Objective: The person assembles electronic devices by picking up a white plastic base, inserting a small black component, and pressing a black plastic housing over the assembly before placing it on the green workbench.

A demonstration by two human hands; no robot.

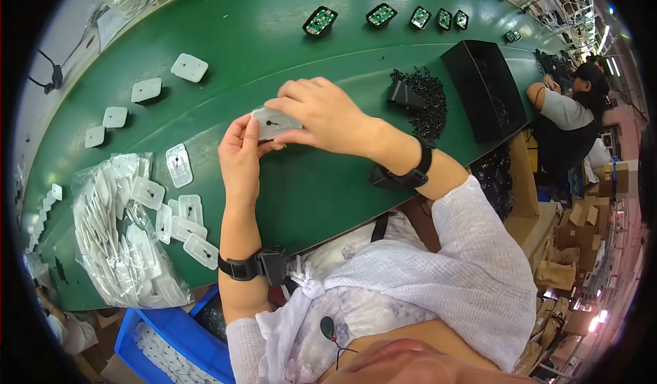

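Over the green table, my left hand and my right hand both grip a translucent white plastic cover with rounded corners and a dark keyhole-shaped slot. My left thumb presses on its near-left corner, and the right fingers wrap its far and right edges. Whatever lies under the cover is hidden. Left of my left hand, a loose cover of the same kind rests on the table. Several more covers are scattered beside a clear plastic bag full of them.
White-topped units stand in a row at the far left. Black housings with green circuit boards line the far side. To the right are a black block, small black parts and a black bin. A co-worker sits farther right.
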